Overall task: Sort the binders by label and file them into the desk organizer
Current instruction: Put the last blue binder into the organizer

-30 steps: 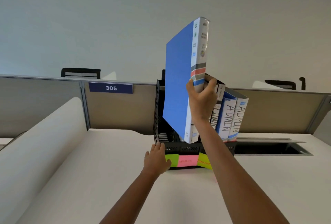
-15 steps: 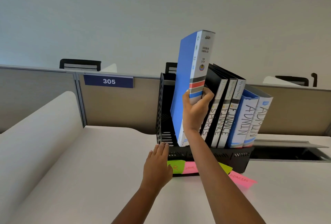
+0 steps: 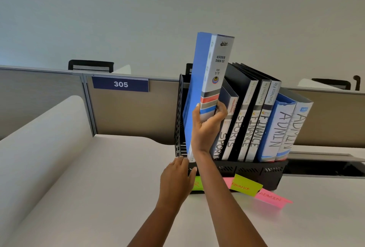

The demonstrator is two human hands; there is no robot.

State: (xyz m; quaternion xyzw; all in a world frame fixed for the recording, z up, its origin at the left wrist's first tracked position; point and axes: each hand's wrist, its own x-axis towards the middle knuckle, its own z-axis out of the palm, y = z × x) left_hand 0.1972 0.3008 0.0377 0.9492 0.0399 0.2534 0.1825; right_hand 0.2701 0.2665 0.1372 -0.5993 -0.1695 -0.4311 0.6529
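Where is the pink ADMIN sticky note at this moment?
Head view, lower right of centre: the pink ADMIN note lies on the desk before the organizer's right end, beside the yellow FINANCE note.

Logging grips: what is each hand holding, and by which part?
The right hand grips the blue binder by its lower spine; the left hand only touches the organizer.
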